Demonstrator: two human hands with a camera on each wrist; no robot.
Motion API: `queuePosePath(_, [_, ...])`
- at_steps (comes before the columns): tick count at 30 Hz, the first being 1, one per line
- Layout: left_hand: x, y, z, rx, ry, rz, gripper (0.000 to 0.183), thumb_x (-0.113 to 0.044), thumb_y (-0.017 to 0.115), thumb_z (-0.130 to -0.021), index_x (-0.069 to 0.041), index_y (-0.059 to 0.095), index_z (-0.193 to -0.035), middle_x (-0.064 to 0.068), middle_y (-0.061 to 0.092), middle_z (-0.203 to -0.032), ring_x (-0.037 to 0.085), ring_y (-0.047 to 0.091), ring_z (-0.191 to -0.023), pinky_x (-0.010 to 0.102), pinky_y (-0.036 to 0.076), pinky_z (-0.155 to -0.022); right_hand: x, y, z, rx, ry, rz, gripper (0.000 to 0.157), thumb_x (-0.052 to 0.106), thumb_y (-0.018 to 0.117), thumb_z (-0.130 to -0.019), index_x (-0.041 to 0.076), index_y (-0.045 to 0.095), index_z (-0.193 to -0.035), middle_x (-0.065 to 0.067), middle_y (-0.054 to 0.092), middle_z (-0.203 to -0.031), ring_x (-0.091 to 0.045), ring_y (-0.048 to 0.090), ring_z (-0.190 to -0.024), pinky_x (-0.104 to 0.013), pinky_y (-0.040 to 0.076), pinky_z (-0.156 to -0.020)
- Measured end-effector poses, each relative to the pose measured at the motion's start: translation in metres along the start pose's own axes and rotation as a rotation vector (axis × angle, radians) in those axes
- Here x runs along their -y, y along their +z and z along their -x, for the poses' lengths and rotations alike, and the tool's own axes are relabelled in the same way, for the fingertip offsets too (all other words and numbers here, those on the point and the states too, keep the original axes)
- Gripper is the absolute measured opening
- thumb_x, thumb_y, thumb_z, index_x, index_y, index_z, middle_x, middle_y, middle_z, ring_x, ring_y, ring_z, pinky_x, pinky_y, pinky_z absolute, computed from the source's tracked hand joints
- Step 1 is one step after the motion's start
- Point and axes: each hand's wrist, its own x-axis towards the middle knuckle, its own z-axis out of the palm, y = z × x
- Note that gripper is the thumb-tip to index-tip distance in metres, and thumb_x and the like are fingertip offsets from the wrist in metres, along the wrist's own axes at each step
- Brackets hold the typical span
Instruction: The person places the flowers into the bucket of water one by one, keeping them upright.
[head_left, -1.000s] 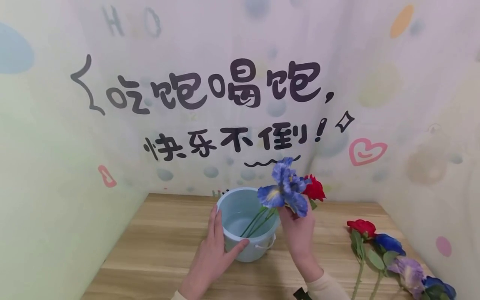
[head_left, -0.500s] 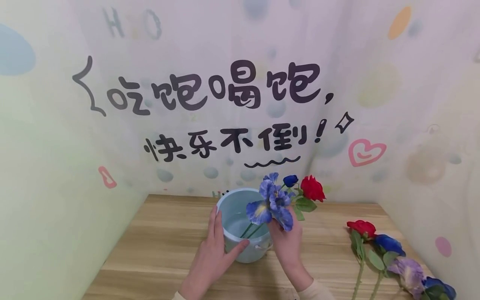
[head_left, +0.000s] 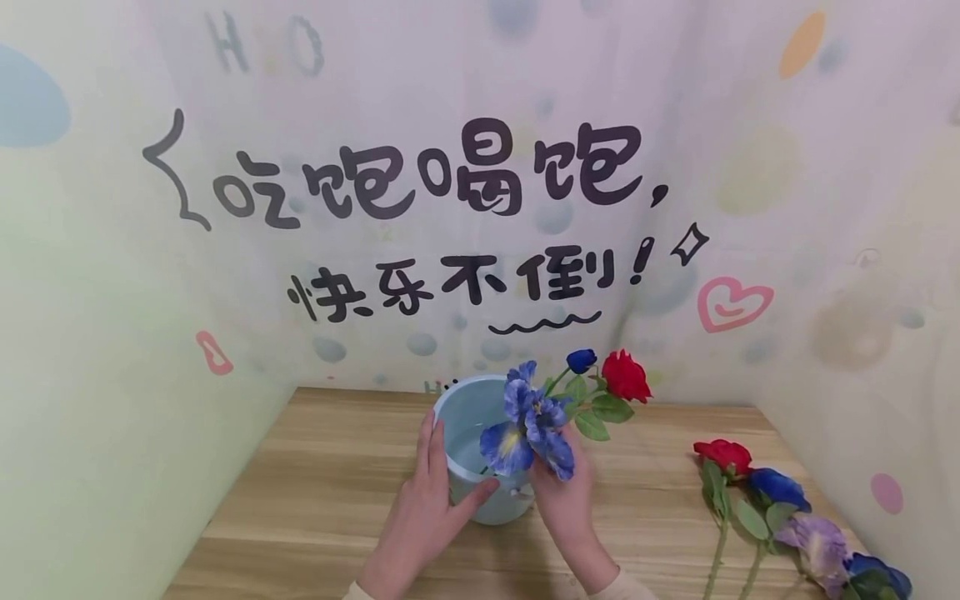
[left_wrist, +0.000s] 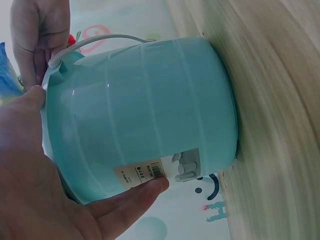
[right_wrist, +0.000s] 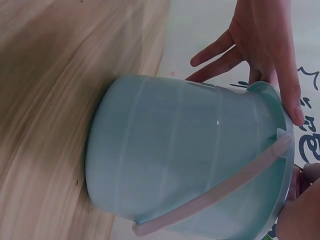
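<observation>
The left hand (head_left: pixel 420 508) grips the bucket (head_left: pixel 498 505), thumb on the near rim, fingers along the left wall; the right hand (head_left: pixel 566 500), nearer the flowers, holds the blue iris (head_left: pixel 531 421) below its bloom, fingertips hidden from above. The bucket stands upright on the worktop (head_left: pixel 315 483), its mouth just left of this grip. Beyond, the blue rosebud (head_left: pixel 581 360) and red rose (head_left: pixel 626 377) extend up and rightward, long axes slanting down-left toward the hand. Only the left-wrist view shows the label (left_wrist: pixel 144 172); the right-wrist view best shows the handle (right_wrist: pixel 215 196).
</observation>
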Motion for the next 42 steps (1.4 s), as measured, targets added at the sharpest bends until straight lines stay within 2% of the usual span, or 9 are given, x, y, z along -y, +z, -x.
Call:
queuePosePath(5, [-0.001,0.0,0.001,0.016,-0.004,-0.007,0.115,-0.075,0.063,-0.093,-0.009,0.009,-0.17,0.01,0.01,-0.176,0.041,0.071,-0.107,0.05,0.062,-0.078,0.0,0.0,0.002,-0.004,-0.031,0.018,0.056,-0.023,0.073,-0.083,0.0,0.065,-0.134,-0.016,0.072,-0.126,-0.002,0.062,-0.119,-0.014,0.051,-0.097])
queuePosePath(12, [-0.001,0.001,0.001,0.022,-0.018,-0.003,0.115,-0.075,0.064,-0.092,-0.01,0.009,-0.17,0.009,0.008,-0.177,0.043,0.07,-0.11,0.052,0.062,-0.08,-0.004,-0.005,0.004,-0.045,0.02,0.013,0.052,-0.025,0.072,-0.079,-0.002,0.068,-0.126,-0.016,0.073,-0.116,-0.002,0.065,-0.109,-0.017,0.054,-0.09])
queuePosePath(15, [-0.001,0.001,0.001,0.025,-0.021,0.002,0.114,-0.073,0.065,-0.093,-0.01,0.01,-0.17,0.008,0.006,-0.177,0.043,0.07,-0.11,0.051,0.062,-0.08,-0.007,-0.009,0.005,-0.08,0.046,0.048,0.041,-0.021,0.074,-0.081,-0.003,0.069,-0.118,-0.014,0.074,-0.106,-0.002,0.065,-0.097,-0.018,0.055,-0.08])
queuePosePath(19, [-0.001,0.0,0.001,0.027,-0.022,0.004,0.114,-0.074,0.064,-0.093,-0.01,0.01,-0.17,0.007,0.004,-0.178,0.042,0.069,-0.113,0.05,0.062,-0.081,-0.01,-0.012,0.007,-0.116,0.118,0.082,0.028,-0.014,0.076,-0.085,0.001,0.069,-0.108,-0.006,0.069,-0.093,-0.003,0.059,-0.082,-0.02,0.051,-0.067])
queuePosePath(22, [-0.001,0.0,0.001,0.025,-0.02,-0.001,0.114,-0.076,0.062,-0.093,-0.01,0.011,-0.17,0.006,0.003,-0.178,0.042,0.068,-0.116,0.051,0.062,-0.084,-0.013,-0.014,0.008,-0.143,0.165,0.077,0.024,-0.011,0.076,-0.086,0.002,0.069,-0.105,0.0,0.066,-0.089,-0.004,0.057,-0.078,-0.021,0.049,-0.064])
queuePosePath(29, [0.0,0.0,0.001,0.017,-0.011,-0.001,0.114,-0.076,0.062,-0.093,-0.009,0.011,-0.17,0.005,0.003,-0.178,0.042,0.068,-0.116,0.052,0.061,-0.085,-0.023,-0.016,0.011,-0.202,0.226,0.018,0.022,-0.013,0.075,-0.084,-0.001,0.068,-0.102,0.007,0.059,-0.082,-0.006,0.054,-0.072,-0.021,0.046,-0.062])
queuePosePath(35, [0.0,0.0,0.002,0.018,-0.013,-0.013,0.114,-0.076,0.062,-0.093,-0.008,0.012,-0.17,0.003,0.001,-0.178,0.043,0.066,-0.119,0.054,0.06,-0.088,-0.029,-0.02,0.008,-0.232,0.328,0.006,0.024,-0.006,0.078,-0.088,0.0,0.07,-0.11,0.005,0.064,-0.086,-0.007,0.06,-0.077,-0.02,0.049,-0.066])
queuePosePath(38, [-0.001,0.0,0.002,0.022,-0.018,-0.013,0.115,-0.076,0.062,-0.093,-0.008,0.011,-0.17,0.004,0.002,-0.178,0.042,0.067,-0.118,0.053,0.061,-0.086,-0.033,-0.02,0.007,-0.237,0.378,0.008,0.022,-0.001,0.079,-0.089,0.001,0.07,-0.11,0.003,0.065,-0.087,-0.007,0.06,-0.078,-0.02,0.05,-0.067])
queuePosePath(42, [-0.002,0.0,0.001,0.028,-0.025,-0.015,0.115,-0.077,0.061,-0.093,-0.009,0.011,-0.17,0.004,0.002,-0.178,0.041,0.068,-0.116,0.052,0.061,-0.084,-0.035,-0.021,0.005,-0.242,0.406,-0.01,0.019,0.002,0.079,-0.09,0.001,0.07,-0.107,0.001,0.065,-0.086,-0.009,0.06,-0.078,-0.02,0.05,-0.067])
